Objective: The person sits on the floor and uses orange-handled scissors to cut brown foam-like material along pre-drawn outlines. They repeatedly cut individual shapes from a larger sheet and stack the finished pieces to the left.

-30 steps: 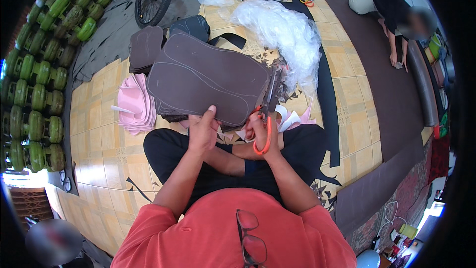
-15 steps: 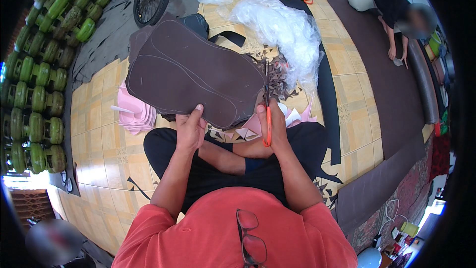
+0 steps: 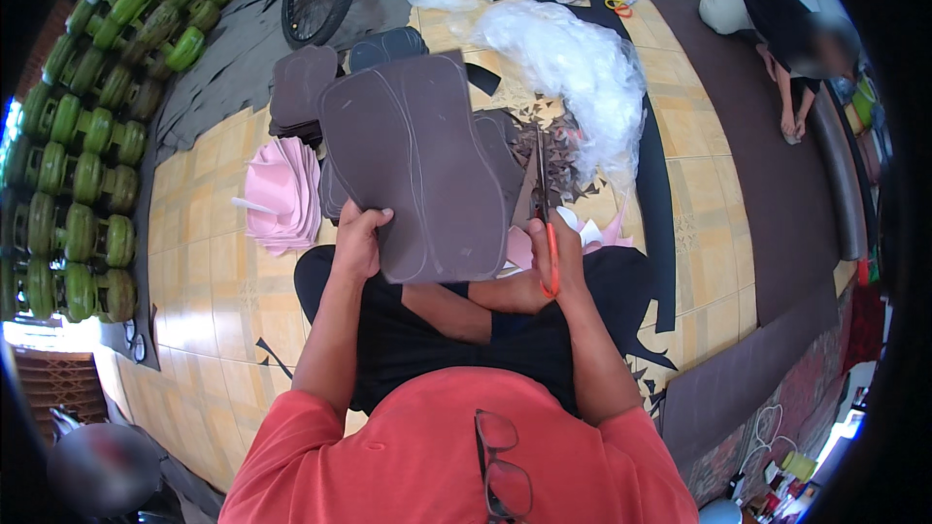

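Note:
A dark brown sheet (image 3: 427,175) of leather-like material with pale curved outlines drawn on it is held up over my crossed legs. My left hand (image 3: 359,241) is closed on its near left edge, thumb on top. To the right of the sheet, my right hand (image 3: 571,250) grips a pair of scissors (image 3: 550,257) with orange handles. The blades point away from me and look nearly closed, apart from the sheet's right edge. Behind the sheet lie more dark brown cut pieces (image 3: 501,131), partly hidden.
Left of the sheet lie pink pieces (image 3: 282,199) and stacked dark pieces (image 3: 303,87). Crumpled clear plastic (image 3: 573,63) and small triangular scraps (image 3: 558,155) are beyond my right hand. Green gas cylinders (image 3: 83,146) line the left; a person (image 3: 777,34) bends over a long brown sheet (image 3: 718,116) at right.
The brown sheet has swung clockwise, its far end moving right, uncovering the stacked pieces at left. The scissors stay in my right hand. The other person's hands have come together.

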`<state>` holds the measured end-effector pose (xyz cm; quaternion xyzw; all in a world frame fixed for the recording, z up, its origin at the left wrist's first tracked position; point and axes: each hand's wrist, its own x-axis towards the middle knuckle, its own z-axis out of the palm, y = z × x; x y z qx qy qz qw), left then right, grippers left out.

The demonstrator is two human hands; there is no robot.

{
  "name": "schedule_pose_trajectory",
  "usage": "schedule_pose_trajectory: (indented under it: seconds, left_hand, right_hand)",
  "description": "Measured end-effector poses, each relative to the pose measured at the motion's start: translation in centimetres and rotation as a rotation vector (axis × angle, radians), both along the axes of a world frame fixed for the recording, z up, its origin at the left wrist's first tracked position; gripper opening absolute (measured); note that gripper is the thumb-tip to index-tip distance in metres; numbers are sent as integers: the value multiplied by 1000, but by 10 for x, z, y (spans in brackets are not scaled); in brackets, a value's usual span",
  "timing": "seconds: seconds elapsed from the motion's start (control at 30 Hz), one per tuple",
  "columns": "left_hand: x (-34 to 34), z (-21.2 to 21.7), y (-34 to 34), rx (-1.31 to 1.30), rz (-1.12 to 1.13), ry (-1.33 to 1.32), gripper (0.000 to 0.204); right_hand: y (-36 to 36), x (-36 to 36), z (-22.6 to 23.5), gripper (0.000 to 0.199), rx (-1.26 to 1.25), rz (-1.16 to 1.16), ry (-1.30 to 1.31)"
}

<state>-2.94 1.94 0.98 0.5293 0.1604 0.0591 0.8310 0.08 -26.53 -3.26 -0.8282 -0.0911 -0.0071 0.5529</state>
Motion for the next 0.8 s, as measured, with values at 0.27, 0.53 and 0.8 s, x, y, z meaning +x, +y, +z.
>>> schedule_pose_trajectory:
  seconds: [0.27, 0.53, 0.8]
  left_hand:
    - [-20, -4, -7, 117, -130, 221, 42]
    - [-21, -12, -2, 150, -268, 257, 46]
    - [-16, -10, 19, 185, -277, 279, 59]
  right_hand:
    - [16, 16, 10, 31, 2, -22, -115]
    - [12, 16, 24, 36, -40, -4, -152]
    - [5, 12, 29, 47, 67, 110, 13]
